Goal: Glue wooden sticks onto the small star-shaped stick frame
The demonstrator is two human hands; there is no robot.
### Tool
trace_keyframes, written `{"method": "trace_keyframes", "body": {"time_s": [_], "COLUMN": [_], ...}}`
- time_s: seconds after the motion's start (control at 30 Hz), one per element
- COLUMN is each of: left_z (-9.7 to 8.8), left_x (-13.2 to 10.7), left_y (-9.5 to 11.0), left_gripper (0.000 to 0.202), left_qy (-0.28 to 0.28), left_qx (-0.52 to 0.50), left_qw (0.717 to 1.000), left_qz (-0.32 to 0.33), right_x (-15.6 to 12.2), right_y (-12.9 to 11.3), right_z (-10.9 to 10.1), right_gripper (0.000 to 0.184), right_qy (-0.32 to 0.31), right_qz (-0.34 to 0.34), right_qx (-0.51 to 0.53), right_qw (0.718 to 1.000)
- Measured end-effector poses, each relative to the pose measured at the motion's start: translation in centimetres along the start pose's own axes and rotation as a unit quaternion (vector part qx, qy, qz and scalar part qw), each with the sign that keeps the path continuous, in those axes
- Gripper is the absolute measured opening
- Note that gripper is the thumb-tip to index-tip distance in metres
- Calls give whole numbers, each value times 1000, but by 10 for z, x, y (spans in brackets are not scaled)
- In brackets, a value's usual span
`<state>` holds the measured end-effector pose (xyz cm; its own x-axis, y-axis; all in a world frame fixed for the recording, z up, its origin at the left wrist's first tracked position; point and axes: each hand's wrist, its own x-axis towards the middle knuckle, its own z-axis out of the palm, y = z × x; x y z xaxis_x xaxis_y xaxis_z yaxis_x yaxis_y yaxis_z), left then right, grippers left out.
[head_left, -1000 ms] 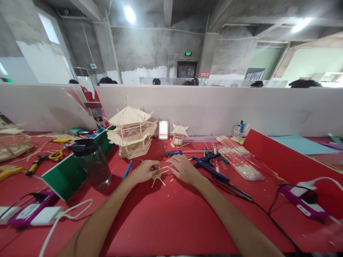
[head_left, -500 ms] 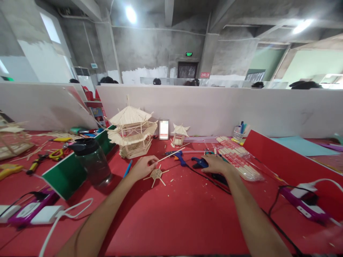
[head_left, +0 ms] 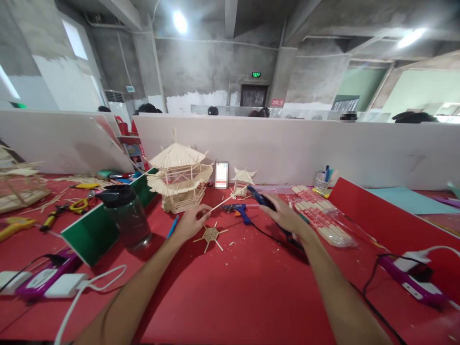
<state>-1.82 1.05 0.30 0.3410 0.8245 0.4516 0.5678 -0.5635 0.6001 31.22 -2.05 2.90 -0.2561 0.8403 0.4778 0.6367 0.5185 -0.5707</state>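
My left hand pinches a thin wooden stick that slants up to the right. Just below it a small star-shaped piece made of sticks lies flat on the red table. My right hand is wrapped round a dark blue tool, lifted off the table, with a black cable trailing from it. A blue glue gun lies on the table between my two hands.
A large stick pagoda and a small one stand at the back by the white divider. A dark water bottle and green board are left. Bags of sticks lie right. Power strips and cables sit at both sides.
My right hand left the star piece, moved right to the dark blue tool, grasped it and lifted it toward the middle. My left hand picked up the stick and keeps holding it.
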Motion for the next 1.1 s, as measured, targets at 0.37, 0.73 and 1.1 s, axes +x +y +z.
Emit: {"method": "trace_keyframes", "body": {"time_s": [0.37, 0.73, 1.1], "left_z": [-1, -1, -5], "left_x": [4, 3, 2], "left_y": [-12, -3, 2], "left_gripper": [27, 23, 26], "left_qy": [63, 92, 141], "left_qx": [-14, -4, -13], "left_qw": [998, 996, 990], "left_qz": [-4, -17, -11], "right_x": [3, 4, -2], "right_y": [-42, -21, -36], "right_z": [84, 104, 87], "right_gripper": [72, 71, 65], "right_qy": [-16, -44, -97], "right_qz": [131, 201, 158], "right_qx": [361, 388, 341], "right_qw": [923, 899, 922]}}
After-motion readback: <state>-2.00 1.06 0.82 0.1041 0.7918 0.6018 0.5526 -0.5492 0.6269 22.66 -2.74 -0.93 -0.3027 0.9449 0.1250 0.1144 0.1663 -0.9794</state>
